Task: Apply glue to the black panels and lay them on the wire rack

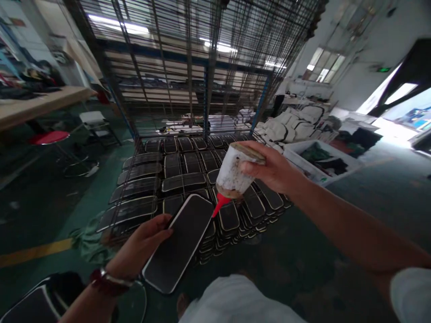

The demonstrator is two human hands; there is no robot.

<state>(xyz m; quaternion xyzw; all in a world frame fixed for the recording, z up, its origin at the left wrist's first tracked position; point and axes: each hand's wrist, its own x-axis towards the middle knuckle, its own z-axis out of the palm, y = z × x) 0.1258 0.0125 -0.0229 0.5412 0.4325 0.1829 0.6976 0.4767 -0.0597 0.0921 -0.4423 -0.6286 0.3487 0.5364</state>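
Observation:
My left hand point(144, 242) pinches the left edge of a black, rounded rectangular panel point(180, 246) with a pale rim, tilted in front of me. In my right hand point(271, 168) is a white squeeze bottle point(235, 172), stained and tipped nozzle-down, my fingers wrapped round it. Its red nozzle point(220, 204) points at the panel's upper right edge, touching it or very close. Behind them, many similar black panels point(183, 181) with light edging lie in rows and layers on a wire rack.
Wire rack shelves point(202, 67) lean up over the panels. On the left are a red stool point(50, 137), a white chair point(96, 120) and a wooden table point(47, 103). A white bin point(319, 175) with cloth and a heap of pale pieces point(292, 123) stand right.

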